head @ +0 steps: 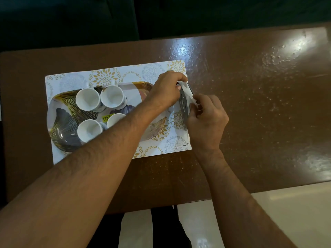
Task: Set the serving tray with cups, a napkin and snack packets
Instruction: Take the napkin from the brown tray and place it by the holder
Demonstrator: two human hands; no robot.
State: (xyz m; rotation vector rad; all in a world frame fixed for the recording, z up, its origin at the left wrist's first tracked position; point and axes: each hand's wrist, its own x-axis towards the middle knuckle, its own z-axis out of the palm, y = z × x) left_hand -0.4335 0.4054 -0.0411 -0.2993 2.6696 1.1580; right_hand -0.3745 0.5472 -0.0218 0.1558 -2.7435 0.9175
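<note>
One tray (61,140) lies on one mat (71,81) on the table (250,104). Four cups (87,99) stand on the tray's 9 o'clock half, in two rows of two. At the tray's 3 o'clock end, over the mat's edge, both hands pinch one napkin (184,102): left hand (166,90) at its far corner, right hand (207,119) at its near side.

A glossy brown bench (250,104), scuffed and glaring at its far right, carries a white placemat (125,72) with gold floral prints on its left half. The right half lies bare.
</note>
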